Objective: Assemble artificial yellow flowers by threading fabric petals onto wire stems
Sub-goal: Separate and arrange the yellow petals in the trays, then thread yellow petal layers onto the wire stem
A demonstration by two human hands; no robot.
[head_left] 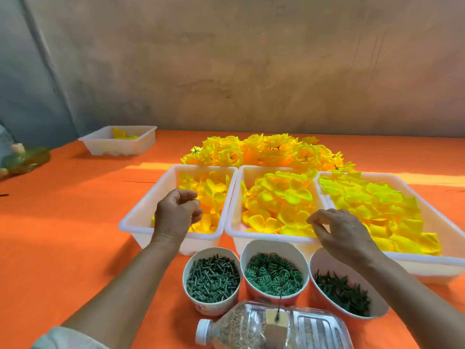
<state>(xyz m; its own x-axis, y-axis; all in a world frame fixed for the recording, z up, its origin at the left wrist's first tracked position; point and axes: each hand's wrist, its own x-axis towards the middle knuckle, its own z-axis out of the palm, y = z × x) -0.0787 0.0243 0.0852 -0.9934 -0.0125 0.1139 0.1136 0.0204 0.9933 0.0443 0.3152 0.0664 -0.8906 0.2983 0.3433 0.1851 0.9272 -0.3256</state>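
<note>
Three white trays of yellow fabric petals stand side by side: the left tray (141, 212), the middle tray (264, 238) and the right tray (427, 260). My left hand (176, 215) hovers over the left tray with its fingers curled toward the thumb, and I see nothing in it. My right hand (339, 230) reaches over the middle tray's front right corner, fingers bent down near the petals (279, 197), holding nothing visible. A thin green wire stem (280, 297) stands upright from a clear bottle (241, 328) lying at the front. Finished yellow flowers (264, 149) are piled behind the trays.
Three cups stand in front of the trays: one with green stubs (212, 280), one with green rings (274, 274), one with dark green leafy pieces (342, 290). Another white tray (118, 144) sits far left on the orange table. A green object (25, 159) lies at the left edge.
</note>
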